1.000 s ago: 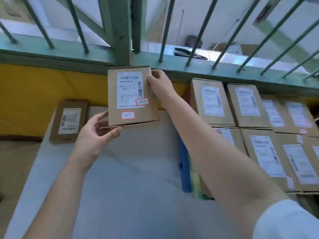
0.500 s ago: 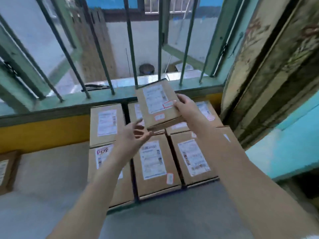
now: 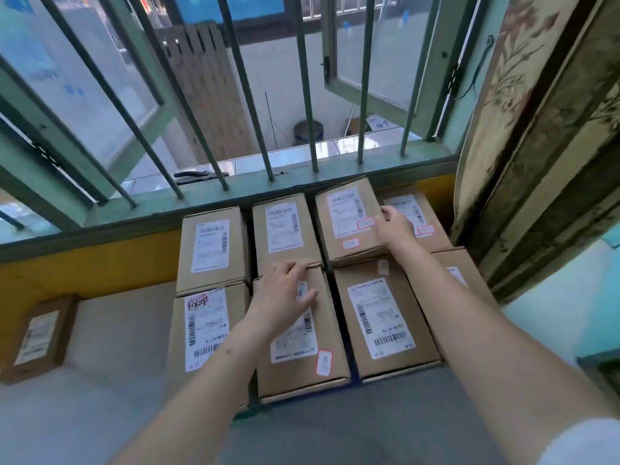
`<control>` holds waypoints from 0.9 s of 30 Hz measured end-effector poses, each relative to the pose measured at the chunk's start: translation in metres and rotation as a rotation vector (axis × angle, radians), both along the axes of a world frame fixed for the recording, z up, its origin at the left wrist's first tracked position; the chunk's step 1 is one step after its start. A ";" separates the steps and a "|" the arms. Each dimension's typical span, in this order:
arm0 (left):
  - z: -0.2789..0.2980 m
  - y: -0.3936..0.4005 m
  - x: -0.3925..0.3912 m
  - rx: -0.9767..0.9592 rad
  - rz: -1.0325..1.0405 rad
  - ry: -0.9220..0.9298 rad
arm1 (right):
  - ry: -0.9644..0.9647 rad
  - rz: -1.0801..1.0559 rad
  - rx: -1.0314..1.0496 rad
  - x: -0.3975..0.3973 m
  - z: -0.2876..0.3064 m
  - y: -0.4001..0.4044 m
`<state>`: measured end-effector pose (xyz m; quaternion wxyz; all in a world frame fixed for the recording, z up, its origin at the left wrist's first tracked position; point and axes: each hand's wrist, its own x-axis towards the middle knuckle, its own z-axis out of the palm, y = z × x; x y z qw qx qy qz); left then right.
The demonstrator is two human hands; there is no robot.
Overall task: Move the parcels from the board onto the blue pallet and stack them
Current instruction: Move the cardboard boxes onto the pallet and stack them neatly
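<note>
Several brown cardboard parcels with white labels stand in two rows under the barred window. My right hand (image 3: 396, 226) grips the right edge of a parcel (image 3: 345, 223) in the back row, which sits slightly tilted on the stack. My left hand (image 3: 285, 297) lies flat with fingers spread on the front middle parcel (image 3: 302, 350), touching the seam to the back row. A strip of the blue pallet (image 3: 352, 364) shows between the front parcels. One flat parcel (image 3: 40, 337) remains on the grey board (image 3: 110, 330) at the far left.
Green window bars (image 3: 305, 95) and a green sill (image 3: 235, 193) run right behind the stack. A yellow wall band (image 3: 84, 263) lies below the sill. A patterned curtain (image 3: 536, 146) hangs at the right. Grey floor (image 3: 369, 424) lies in front.
I carried the parcel from above the board rightward to the back row of the stack. My left hand let go of it and came down on a front parcel.
</note>
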<state>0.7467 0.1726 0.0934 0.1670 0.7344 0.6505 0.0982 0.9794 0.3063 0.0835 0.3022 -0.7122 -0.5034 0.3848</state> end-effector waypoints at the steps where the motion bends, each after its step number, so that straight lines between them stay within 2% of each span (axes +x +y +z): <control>1: -0.001 0.000 0.000 0.009 -0.007 0.013 | -0.040 0.003 0.001 -0.001 -0.002 0.001; 8: 0.011 0.000 -0.009 0.069 0.030 -0.077 | -0.244 -0.028 0.185 -0.030 0.008 -0.004; 14: 0.046 -0.019 -0.057 0.173 0.213 -0.256 | -0.147 0.195 0.312 -0.151 0.052 -0.015; 18: 0.058 -0.051 -0.133 0.206 0.433 -0.322 | 0.005 0.404 0.322 -0.274 0.082 -0.039; 21: 0.052 -0.079 -0.209 0.189 0.623 -0.348 | 0.050 0.556 0.275 -0.369 0.089 -0.060; 27: -0.008 -0.139 -0.379 0.041 0.948 -0.451 | 0.039 0.693 0.069 -0.539 0.046 -0.097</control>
